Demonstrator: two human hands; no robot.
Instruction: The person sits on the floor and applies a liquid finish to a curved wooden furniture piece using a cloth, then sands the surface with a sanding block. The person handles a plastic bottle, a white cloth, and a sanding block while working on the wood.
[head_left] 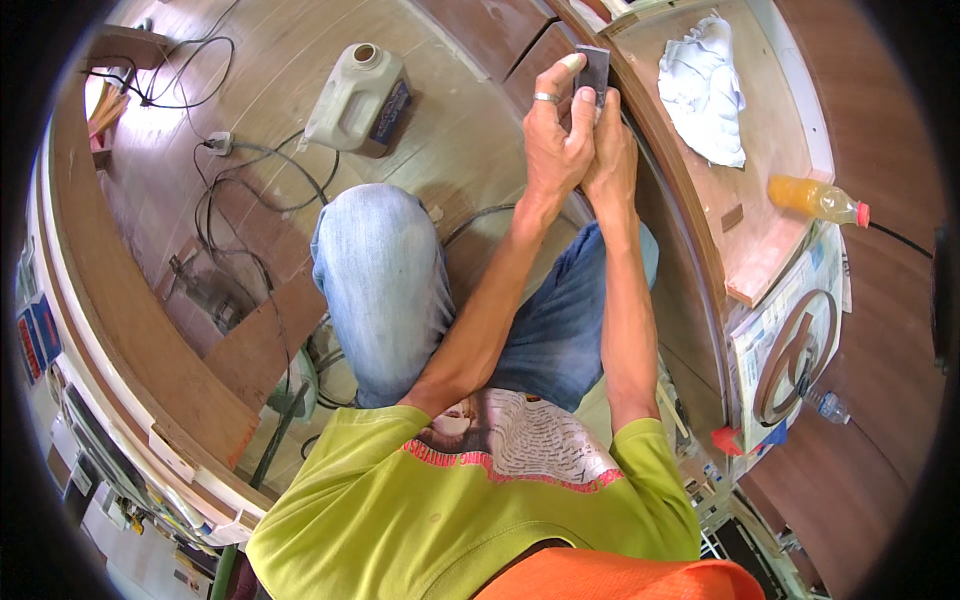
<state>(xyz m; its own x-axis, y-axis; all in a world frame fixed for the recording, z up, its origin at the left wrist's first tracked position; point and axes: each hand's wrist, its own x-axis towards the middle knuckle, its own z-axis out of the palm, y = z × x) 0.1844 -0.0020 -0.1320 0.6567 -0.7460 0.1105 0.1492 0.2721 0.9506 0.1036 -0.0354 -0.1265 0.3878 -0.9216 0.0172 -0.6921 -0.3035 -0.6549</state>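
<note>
Dark block: beside curved wooden edge, could skid if pressed unevenly
Left hand: pinching block between thumb and fingers
Right hand: gripping near end
White jug: seemingly uncapped, might spill if bumped

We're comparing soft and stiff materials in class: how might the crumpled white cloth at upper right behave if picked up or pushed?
The white cloth is probably floppy, given its loose creases. It looks thin, so it may be light for its size. Pushed, it would likely bunch rather than roll, lying irregularly spread.
</note>
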